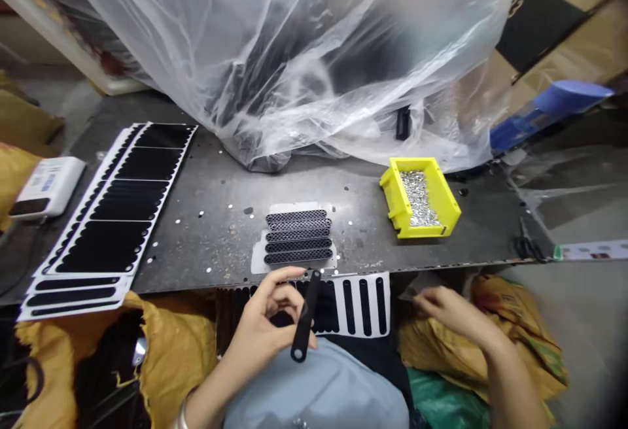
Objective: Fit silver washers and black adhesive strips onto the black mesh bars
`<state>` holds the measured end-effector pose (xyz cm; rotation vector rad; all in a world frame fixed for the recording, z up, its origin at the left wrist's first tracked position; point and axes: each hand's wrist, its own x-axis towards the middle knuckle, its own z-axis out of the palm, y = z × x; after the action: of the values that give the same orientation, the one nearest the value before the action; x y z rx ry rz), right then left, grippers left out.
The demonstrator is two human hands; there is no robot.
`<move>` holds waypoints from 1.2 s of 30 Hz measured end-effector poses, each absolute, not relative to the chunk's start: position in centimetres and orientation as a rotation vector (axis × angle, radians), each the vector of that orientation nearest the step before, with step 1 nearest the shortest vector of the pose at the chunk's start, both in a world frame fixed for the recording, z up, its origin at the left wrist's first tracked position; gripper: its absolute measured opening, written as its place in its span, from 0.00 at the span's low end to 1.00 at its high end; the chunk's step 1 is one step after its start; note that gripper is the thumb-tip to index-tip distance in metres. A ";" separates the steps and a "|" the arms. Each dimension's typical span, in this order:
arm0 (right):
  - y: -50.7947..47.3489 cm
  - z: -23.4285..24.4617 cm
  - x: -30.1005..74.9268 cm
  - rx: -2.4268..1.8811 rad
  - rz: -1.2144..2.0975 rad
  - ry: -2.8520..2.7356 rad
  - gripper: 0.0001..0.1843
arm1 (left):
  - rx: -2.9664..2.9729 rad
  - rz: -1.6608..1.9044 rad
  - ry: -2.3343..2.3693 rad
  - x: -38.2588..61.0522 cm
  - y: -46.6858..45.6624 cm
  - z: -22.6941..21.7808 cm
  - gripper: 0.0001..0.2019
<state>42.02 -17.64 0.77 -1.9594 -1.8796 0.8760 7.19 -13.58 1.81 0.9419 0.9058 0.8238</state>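
Note:
My left hand [265, 321] is closed in a pinch round a slim black oblong strip [305, 314], held upright over my lap. Below it a white sheet [360, 305] with black oblong slots lies on my knees. My right hand [449, 311] is blurred, low at the right near a yellow bag; whether it holds anything is unclear. On the grey table, several black mesh strips [298, 236] lie stacked on a small grey plate. A yellow bin [444, 197] of small silver parts stands to the right.
A stack of white sheets with black oblong stickers [115, 213] lies at the left. A big clear plastic bag [304, 56] covers the back of the table. A white device [46, 187] sits far left. Scissors [527, 246] lie near the right edge.

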 end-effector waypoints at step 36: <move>-7.3 -0.4 22.1 -1.045 0.384 -2.292 0.08 | 1.576 0.740 1.625 1.9 -8.2 -1.6 0.08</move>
<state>22.07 -7.34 -0.40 -1.0450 -2.2919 0.3845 1.93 -8.18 -1.61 1.5761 1.6249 0.7399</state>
